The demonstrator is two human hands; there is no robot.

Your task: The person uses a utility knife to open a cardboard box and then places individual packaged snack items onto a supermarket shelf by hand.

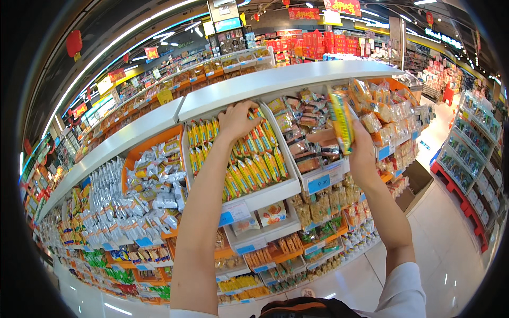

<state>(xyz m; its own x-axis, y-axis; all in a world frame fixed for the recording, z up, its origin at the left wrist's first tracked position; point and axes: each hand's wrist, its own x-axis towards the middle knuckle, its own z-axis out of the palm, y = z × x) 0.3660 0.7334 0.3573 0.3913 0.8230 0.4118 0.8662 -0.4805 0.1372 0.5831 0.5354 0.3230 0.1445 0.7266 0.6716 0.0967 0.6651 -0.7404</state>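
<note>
My left hand (237, 123) reaches to the back of a white bin (286, 190) filled with rows of slim yellow-and-green snack packets (260, 168). Its fingers curl over packets in the rear row, with the thumb bent to the right, and the palm hides part of the rows. To the right, my right hand (361, 151) holds one long yellow-and-green snack packet (341, 123) upright between thumb and fingers. That packet hangs above a neighbouring bin of small dark-and-clear wrapped snacks (307, 114), apart from the rows.
Silver-wrapped snacks (151, 175) fill an orange bin on the left. Clear-wrapped baked goods (384, 111) are piled at the right. A white ledge (286, 82) runs behind the bins. Lower tiers hold more packets. A rack with a red base (464, 199) stands across the aisle.
</note>
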